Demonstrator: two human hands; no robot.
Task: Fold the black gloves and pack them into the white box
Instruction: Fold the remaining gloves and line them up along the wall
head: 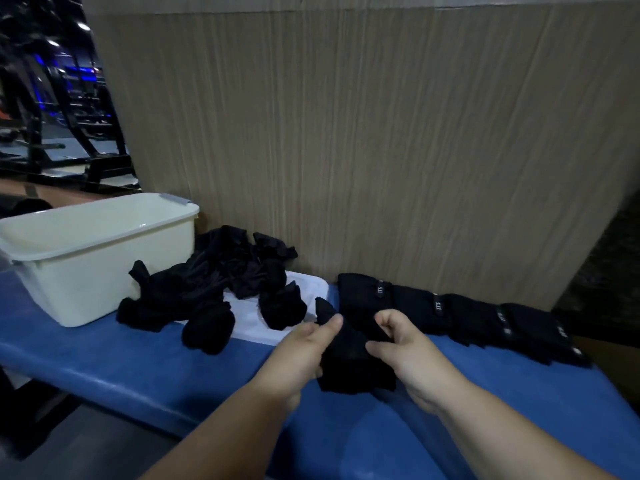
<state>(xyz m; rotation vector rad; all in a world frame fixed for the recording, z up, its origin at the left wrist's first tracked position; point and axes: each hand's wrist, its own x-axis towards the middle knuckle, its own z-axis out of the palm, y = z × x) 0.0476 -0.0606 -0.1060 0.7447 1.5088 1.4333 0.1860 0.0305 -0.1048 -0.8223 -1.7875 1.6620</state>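
A black glove point(349, 358) lies on the blue surface point(173, 375) in front of me, held from both sides. My left hand point(298, 355) pinches its left edge between thumb and fingers. My right hand point(405, 351) grips its right side with curled fingers. A loose heap of black gloves point(214, 282) sits to the left, partly on a white lid point(256, 323). A row of folded black gloves point(467, 313) with small labels runs along the wall to the right. The white box point(90, 258) stands at the left; I see nothing inside it.
A tall wood-grain panel point(381, 133) rises right behind the gloves. The blue surface's front edge runs diagonally at the lower left, with dark floor below. Dark gym equipment point(52, 98) stands at the far left.
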